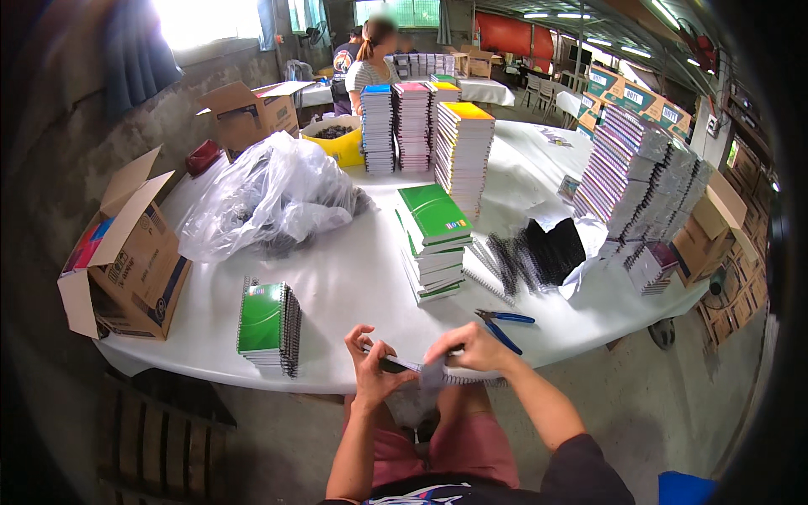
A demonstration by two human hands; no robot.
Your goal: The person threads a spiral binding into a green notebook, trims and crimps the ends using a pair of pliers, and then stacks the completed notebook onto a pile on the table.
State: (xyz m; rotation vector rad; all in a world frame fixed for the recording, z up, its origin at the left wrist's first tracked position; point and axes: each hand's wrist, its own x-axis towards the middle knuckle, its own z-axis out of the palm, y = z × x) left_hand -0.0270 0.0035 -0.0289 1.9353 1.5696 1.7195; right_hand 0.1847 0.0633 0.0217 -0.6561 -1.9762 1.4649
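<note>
In the head view, the notebook (406,363) was held between both hands, nearer the person than the green stack (434,244), over the front edge of the table (353,278). The left hand (378,367) pinched its left end between thumb and fingers; the right hand (473,348) had its fingers curled down onto the other end, gripping near a blurred grey flap. A coil (471,381) ran along the notebook's near edge, so the step in hand looked like fitting or checking the binding, though blur hid which. The next move probably called for a steady left pinch while the right hand settled the leaves and coil evenly. To the right of the green stack lay loose coils (539,252); nearer, the pliers (505,326) rested open, perhaps for trimming ends. Bound notebooks (263,320) sat to its left.
</note>
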